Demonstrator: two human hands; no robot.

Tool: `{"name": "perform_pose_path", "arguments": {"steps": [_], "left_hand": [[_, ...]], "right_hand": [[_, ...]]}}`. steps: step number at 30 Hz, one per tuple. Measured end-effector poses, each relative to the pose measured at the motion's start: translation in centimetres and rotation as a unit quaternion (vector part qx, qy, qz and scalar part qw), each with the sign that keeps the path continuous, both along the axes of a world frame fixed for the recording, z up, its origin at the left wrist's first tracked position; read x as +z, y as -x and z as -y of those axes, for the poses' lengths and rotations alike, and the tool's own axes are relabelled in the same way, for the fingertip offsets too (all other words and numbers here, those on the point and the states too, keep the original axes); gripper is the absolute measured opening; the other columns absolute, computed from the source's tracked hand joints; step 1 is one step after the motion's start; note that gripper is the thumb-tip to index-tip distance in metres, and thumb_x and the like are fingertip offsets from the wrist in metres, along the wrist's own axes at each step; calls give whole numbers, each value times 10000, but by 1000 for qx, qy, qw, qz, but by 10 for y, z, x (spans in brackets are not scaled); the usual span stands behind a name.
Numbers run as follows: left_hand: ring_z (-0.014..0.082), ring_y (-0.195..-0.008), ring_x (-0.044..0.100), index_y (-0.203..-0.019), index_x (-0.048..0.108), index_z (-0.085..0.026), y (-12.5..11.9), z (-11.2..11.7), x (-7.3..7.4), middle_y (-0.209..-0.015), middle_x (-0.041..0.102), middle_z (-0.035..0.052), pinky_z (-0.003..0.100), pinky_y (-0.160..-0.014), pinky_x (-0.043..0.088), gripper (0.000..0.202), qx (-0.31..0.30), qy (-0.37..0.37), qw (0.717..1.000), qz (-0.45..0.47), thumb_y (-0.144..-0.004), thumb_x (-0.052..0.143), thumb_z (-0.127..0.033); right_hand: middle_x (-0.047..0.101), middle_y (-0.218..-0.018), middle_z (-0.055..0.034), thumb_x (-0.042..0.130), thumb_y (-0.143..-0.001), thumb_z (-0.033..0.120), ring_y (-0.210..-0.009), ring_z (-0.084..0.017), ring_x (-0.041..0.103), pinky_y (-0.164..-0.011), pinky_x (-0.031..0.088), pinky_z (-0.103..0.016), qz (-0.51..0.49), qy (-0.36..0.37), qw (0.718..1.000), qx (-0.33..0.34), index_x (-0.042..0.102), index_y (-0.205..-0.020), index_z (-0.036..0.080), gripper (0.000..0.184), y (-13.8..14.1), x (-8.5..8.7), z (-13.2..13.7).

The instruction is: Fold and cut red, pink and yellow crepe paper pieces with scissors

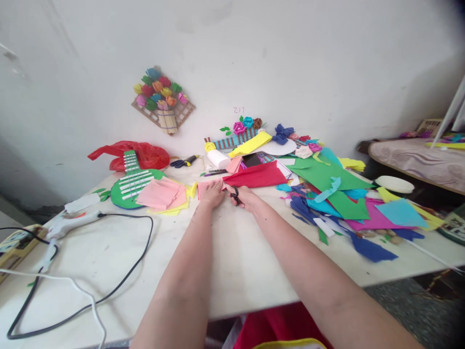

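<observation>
My left hand point(213, 194) lies flat, fingers stretched forward, on a piece of pink paper point(202, 186) on the table. Just to its right, my right hand point(244, 198) is closed around the dark handles of a pair of scissors point(235, 195). The blades point toward the pink paper's right edge, though how far they cut into it is too small to tell. Beyond my right hand lies a folded red sheet point(256, 175). A stack of pink paper squares point(160, 194) rests to the left, partly over yellow paper and a green guitar-shaped craft point(127, 183).
A white glue gun point(72, 225) with a black cable point(145, 249) lies at left. Coloured paper scraps point(341, 198) cover the right side. Behind are a red plastic bag point(143, 154), pliers point(184, 161), a white roll point(218, 159) and paper flowers point(240, 128) against the wall.
</observation>
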State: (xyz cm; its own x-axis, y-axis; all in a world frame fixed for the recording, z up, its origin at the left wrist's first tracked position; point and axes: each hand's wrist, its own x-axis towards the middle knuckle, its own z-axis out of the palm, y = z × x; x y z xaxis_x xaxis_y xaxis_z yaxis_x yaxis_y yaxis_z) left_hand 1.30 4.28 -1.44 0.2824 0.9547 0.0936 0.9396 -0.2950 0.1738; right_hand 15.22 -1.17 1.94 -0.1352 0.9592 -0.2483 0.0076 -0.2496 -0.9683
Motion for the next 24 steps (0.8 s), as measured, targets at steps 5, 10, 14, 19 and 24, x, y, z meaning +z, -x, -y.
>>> {"name": "perform_pose_path", "arguments": {"steps": [5,10,14,19,24], "left_hand": [[222,-1346,163,-1401,230,-122,-4,12,6,-1465,222,53,367,-1083,148,553,14,-10,1000,-1,-863,268,-242],[237,-1346,156,-1403,227,-122,-6,17,10,-1466,213,59,396,-1079,156,558,12,-4,1000,-3,-856,282,-216],[253,-1348,141,-1410,207,-122,-7,17,11,-1472,194,50,413,-1080,157,585,12,1,1000,-5,-846,314,-232],[241,-1352,126,-1410,212,-131,-7,15,9,-1474,188,43,404,-1084,149,573,11,-1,1000,-9,-850,294,-219],[242,-1350,137,-1405,229,-129,-7,13,6,-1474,188,43,397,-1085,149,573,12,-5,1000,-9,-849,303,-243]], "right_hand": [[443,-403,57,616,-767,385,-310,-30,373,-289,219,-144,4,-12,1000,-17,483,-611,132,326,5,9,11],[417,-389,59,656,-722,412,-326,-49,394,-301,273,-153,31,-2,999,-24,471,-593,139,354,11,8,10],[409,-391,63,689,-680,423,-325,-61,400,-321,334,-176,33,-9,999,-30,480,-597,141,360,15,1,1],[413,-393,55,716,-635,439,-343,-91,427,-325,369,-208,56,-12,998,-40,496,-615,147,366,21,-4,-10],[408,-376,51,710,-624,471,-341,-112,444,-316,365,-218,77,-10,996,-44,498,-621,157,379,23,-7,-17]]}}
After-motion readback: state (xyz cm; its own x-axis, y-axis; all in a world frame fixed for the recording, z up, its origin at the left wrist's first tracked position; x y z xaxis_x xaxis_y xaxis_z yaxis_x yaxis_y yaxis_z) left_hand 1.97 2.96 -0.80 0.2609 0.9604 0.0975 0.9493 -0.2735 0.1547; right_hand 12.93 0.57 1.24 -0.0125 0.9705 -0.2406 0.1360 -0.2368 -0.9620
